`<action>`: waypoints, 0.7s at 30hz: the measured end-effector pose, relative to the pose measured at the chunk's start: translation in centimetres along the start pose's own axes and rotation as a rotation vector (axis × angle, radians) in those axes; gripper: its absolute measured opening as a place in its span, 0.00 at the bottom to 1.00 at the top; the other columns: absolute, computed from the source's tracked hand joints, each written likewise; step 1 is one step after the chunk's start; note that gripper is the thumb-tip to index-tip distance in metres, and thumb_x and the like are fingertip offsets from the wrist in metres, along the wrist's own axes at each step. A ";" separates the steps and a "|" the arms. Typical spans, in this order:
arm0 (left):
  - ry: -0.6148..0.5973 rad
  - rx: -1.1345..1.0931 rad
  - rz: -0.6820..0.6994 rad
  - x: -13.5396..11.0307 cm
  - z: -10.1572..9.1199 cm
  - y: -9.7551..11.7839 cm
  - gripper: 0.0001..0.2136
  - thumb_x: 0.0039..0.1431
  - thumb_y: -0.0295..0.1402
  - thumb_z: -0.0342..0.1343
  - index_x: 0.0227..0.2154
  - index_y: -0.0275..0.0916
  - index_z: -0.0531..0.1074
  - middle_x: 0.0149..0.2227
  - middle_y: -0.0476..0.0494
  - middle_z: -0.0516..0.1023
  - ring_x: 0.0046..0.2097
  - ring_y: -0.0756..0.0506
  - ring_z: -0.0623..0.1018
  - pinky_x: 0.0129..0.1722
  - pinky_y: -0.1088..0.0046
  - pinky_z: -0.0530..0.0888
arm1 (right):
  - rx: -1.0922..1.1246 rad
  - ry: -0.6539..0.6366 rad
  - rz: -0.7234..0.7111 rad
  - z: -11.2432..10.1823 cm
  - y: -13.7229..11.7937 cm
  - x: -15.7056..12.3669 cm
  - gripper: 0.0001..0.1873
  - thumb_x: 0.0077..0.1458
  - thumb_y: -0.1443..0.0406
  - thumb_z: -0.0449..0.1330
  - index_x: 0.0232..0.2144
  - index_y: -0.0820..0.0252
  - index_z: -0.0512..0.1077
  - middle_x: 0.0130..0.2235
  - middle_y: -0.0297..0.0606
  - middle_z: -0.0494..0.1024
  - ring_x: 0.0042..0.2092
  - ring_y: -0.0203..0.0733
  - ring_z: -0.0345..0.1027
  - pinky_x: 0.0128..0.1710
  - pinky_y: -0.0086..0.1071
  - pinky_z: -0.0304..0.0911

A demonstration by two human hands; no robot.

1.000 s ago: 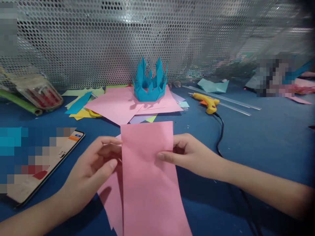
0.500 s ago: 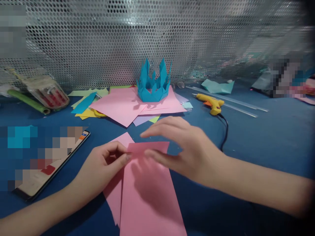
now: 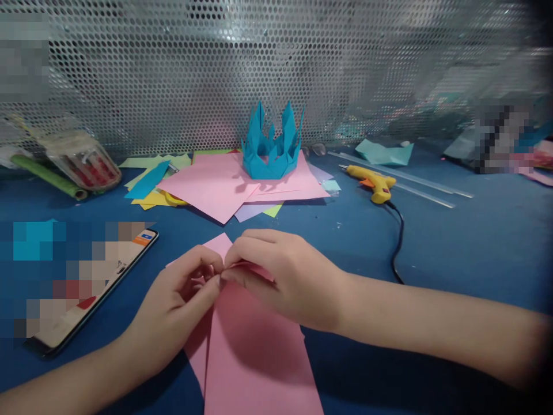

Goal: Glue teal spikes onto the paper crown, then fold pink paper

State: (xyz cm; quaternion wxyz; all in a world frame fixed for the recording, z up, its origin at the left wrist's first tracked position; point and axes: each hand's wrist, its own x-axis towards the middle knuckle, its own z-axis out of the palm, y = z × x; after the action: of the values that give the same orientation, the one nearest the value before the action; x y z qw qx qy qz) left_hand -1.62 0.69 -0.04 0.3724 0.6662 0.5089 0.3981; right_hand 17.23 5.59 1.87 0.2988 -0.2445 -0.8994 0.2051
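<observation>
A long sheet of pink paper (image 3: 263,357) stretches toward me, its far end raised off the table. My left hand (image 3: 177,305) pinches that end at its left corner. Right beside it, my right hand (image 3: 294,276) has thumb and fingers closed on the same end, which it partly covers. The fingertips of both hands meet at the corner. Under the sheet, to the left, lies another piece of pink paper (image 3: 196,360). Beyond the hands a blue folded-paper crown (image 3: 271,164) stands upright on flat pink sheets (image 3: 207,184).
A phone (image 3: 103,294) lies at the left. Behind it are a clear jar (image 3: 88,164) with red contents and a green roll (image 3: 47,176). At the right lie a yellow glue gun (image 3: 375,184) with a black cord and clear glue sticks (image 3: 425,195). Perforated metal (image 3: 216,75) closes off the back.
My right hand has come left and down, going from open above the paper to closed on its far end next to my left hand. The left hand keeps its pinch.
</observation>
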 end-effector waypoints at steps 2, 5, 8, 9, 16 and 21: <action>0.001 -0.017 0.017 0.1 0.0 -0.1 0.04 0.61 0.33 0.52 0.31 0.44 0.71 0.30 0.53 0.74 0.30 0.51 0.74 0.28 0.79 0.72 | 0.038 -0.006 0.053 0.0 -0.1 0.1 0.06 0.61 0.70 0.55 0.31 0.61 0.70 0.33 0.37 0.77 0.35 0.37 0.68 0.35 0.28 0.62; 0.006 -0.030 0.038 0.2 0.0 -0.3 0.04 0.62 0.31 0.52 0.33 0.45 0.70 0.31 0.55 0.74 0.32 0.52 0.74 0.31 0.80 0.72 | 0.074 0.007 0.072 0.1 -0.3 0.3 0.05 0.60 0.71 0.56 0.31 0.60 0.70 0.33 0.35 0.77 0.35 0.36 0.68 0.35 0.28 0.61; -0.003 -0.029 0.053 0.2 -0.1 -0.2 0.05 0.61 0.30 0.51 0.32 0.46 0.70 0.31 0.55 0.73 0.33 0.52 0.74 0.33 0.80 0.72 | 0.064 0.001 0.063 0.1 -0.5 0.1 0.04 0.59 0.71 0.56 0.32 0.60 0.70 0.33 0.36 0.77 0.35 0.37 0.69 0.36 0.28 0.61; -0.013 -0.028 0.055 0.2 -0.2 -0.1 0.05 0.61 0.30 0.50 0.32 0.46 0.70 0.30 0.55 0.72 0.33 0.52 0.73 0.32 0.79 0.72 | 0.052 -0.008 0.062 0.1 -0.6 0.1 0.05 0.59 0.71 0.55 0.32 0.61 0.70 0.33 0.36 0.77 0.35 0.37 0.69 0.35 0.28 0.62; -0.049 -0.028 0.019 0.3 -0.2 -0.1 0.05 0.58 0.30 0.50 0.29 0.43 0.69 0.29 0.53 0.70 0.30 0.51 0.70 0.28 0.77 0.69 | 0.029 0.019 0.097 -0.7 -0.8 0.3 0.08 0.56 0.72 0.52 0.29 0.60 0.69 0.31 0.35 0.77 0.33 0.36 0.69 0.32 0.28 0.59; -0.058 -0.042 -0.039 0.7 -0.2 -0.1 0.04 0.57 0.32 0.52 0.27 0.42 0.68 0.27 0.54 0.68 0.27 0.52 0.68 0.23 0.79 0.66 | 0.016 0.077 0.146 -1.7 -0.6 0.9 0.06 0.54 0.73 0.56 0.27 0.61 0.70 0.26 0.30 0.74 0.27 0.31 0.63 0.26 0.25 0.56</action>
State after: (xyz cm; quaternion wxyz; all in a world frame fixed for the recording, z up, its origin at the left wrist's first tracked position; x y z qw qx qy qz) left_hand -1.72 1.43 0.01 0.4086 0.6594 0.5026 0.3817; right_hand 17.48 6.01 3.81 0.3193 -0.3147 -0.8654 0.2239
